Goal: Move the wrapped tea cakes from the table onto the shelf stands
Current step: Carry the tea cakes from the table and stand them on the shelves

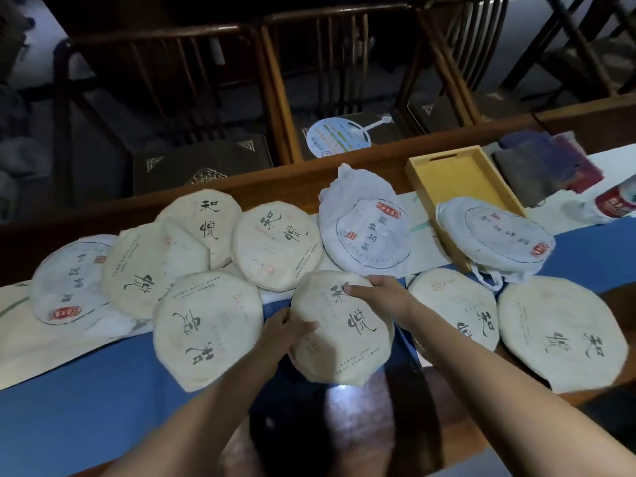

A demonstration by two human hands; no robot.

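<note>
Several round paper-wrapped tea cakes lie across the table (86,401). Both hands hold one cream cake with black characters (344,335) near the table's front middle. My left hand (287,330) grips its left edge, thumb on top. My right hand (378,294) grips its far right edge, fingers curled over the rim. Beside it lie a cream cake on the left (206,325) and two cream cakes on the right (454,308) (561,332). Farther back sit more cream cakes (275,246) and white-wrapped cakes (368,228) (495,235) (69,280). No shelf stand is in view.
A yellow wooden tray (461,177) stands at the back right, one white cake leaning on it. A folded dark cloth (547,166) and a red-labelled wrapped item (616,201) lie at the far right. Wooden chairs (172,98) stand behind the table, a round fan (337,136) on one seat.
</note>
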